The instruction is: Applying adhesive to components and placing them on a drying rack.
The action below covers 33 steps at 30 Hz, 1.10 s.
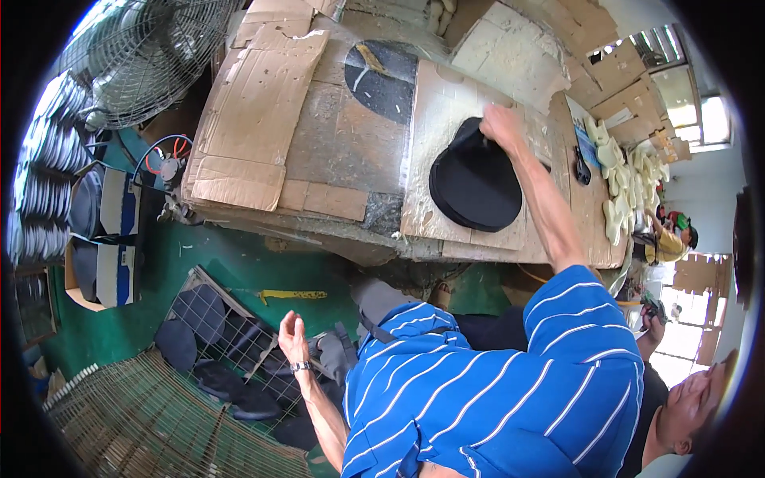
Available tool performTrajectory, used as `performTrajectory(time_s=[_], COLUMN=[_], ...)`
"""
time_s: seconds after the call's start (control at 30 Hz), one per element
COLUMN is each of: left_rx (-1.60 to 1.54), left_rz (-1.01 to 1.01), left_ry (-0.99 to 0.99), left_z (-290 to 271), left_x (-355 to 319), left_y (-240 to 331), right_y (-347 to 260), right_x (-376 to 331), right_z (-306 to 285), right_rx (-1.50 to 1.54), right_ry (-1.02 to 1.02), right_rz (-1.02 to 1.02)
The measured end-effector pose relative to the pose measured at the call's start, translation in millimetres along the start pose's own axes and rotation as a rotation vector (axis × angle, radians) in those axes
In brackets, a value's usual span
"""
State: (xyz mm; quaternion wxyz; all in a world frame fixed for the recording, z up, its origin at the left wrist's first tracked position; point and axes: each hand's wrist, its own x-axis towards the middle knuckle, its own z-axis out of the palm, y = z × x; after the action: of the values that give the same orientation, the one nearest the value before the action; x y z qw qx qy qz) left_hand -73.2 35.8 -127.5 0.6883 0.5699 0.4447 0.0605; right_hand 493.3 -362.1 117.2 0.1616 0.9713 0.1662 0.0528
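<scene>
On a pale, dusty board (422, 103) at the table's near side lies a thick stack of flat black pieces (476, 187), broad and rounded at the near end and narrowing away from me. My right hand (500, 126) is closed on the narrow end of the upper black piece, which looks lifted and bent there; the fingertips are partly blurred. Away from the table, my left hand (293, 338) hangs low above a wire rack, fingers loosely curved and nothing visible in them. A wristwatch sits on that wrist.
Cardboard sheets (255, 119) cover the table's left. Cream moulded pieces (617, 179) crowd its right end, near a black tool (582, 166). A large fan (151, 56) stands far left. Below are a wire rack (227, 319) with black pieces and a co-worker's hand (653, 323) at right.
</scene>
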Motion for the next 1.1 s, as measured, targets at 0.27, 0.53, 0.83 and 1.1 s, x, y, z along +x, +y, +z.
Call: performTrajectory(time_s=[0.27, 0.53, 0.83, 1.1], left_rx=[-0.492, -1.453, -1.679, -1.617], left_rz=[0.001, 0.067, 0.453, 0.502], left_ry=[-0.598, -0.385, 0.786, 1.233], left_z=[116.2, 82.9, -135.6, -301.6], left_x=[-10.4, -13.2, -55.3, -67.4], left_y=[171.6, 174.2, 11.7, -210.6], right_y=[-198.4, -412.1, -667.8, -847.1], right_x=[32.2, -123.5, -335.9, -537.3], right_z=[-188.6, -252.0, -158.1, -12.2], right_rx=[0.026, 0.326, 0.545, 0.563], right_ry=[-0.048, -0.175, -0.563, -0.634], right_rz=[-0.285, -0.959, -1.337, -1.591])
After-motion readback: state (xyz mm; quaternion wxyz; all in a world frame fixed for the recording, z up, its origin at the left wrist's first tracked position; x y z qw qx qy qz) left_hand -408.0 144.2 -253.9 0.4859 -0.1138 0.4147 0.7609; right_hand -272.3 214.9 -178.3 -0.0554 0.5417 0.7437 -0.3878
